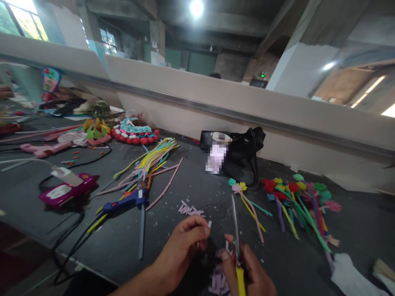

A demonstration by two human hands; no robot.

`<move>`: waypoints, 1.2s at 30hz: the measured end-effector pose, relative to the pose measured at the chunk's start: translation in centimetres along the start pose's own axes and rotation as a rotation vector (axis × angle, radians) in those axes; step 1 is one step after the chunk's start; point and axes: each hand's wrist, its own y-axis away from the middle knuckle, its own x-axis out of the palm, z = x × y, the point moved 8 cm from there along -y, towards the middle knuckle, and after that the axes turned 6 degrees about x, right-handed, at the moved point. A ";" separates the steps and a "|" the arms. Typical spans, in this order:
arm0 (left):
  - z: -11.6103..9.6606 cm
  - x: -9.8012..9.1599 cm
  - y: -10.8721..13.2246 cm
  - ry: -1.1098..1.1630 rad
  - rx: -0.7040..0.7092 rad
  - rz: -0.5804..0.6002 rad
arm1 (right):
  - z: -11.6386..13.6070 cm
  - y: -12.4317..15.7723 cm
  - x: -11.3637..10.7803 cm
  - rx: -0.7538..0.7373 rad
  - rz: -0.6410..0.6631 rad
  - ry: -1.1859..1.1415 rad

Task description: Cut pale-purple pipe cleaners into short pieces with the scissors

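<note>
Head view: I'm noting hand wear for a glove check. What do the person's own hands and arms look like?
The left hand and right hand are bare, with no glove or ring showing. The left forearm shows no sleeve, watch or bracelet; the right forearm is out of view.

Right hand (254, 269) grip: scissors (236, 244), yellow handle, silver blades. Left hand (185, 244) grip: strip (210, 224), pale lilac. Bits (219, 281) beside right grip and heap (189, 209) beyond left grip: same lilac. Left of left grip: glue gun (123, 202), blue, red switch; farther left, power bank (69, 190), magenta, whitish panel. Beyond gun: stems (156, 158), mixed yellow, pink, turquoise, orange. Right of right grip: flowers (304, 207), multicoloured: red, yellow, green, pink, purple. Beyond both grips: bag (243, 144), plain black.
</note>
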 end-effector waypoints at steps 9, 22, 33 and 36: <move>1.1 1.3 0.5 -0.042 0.012 0.115 | -0.1 -0.8 0.1 -0.104 0.060 -0.070; 1.6 2.1 1.1 -0.228 0.035 0.173 | 1.7 -1.8 -0.6 -0.094 0.046 -0.148; 1.1 1.3 0.3 0.035 -0.031 0.127 | 2.2 -1.5 -0.9 -0.134 -0.019 -0.068; -0.2 0.9 -0.1 0.174 0.027 0.075 | 2.1 -1.0 -0.7 -0.210 -0.023 0.044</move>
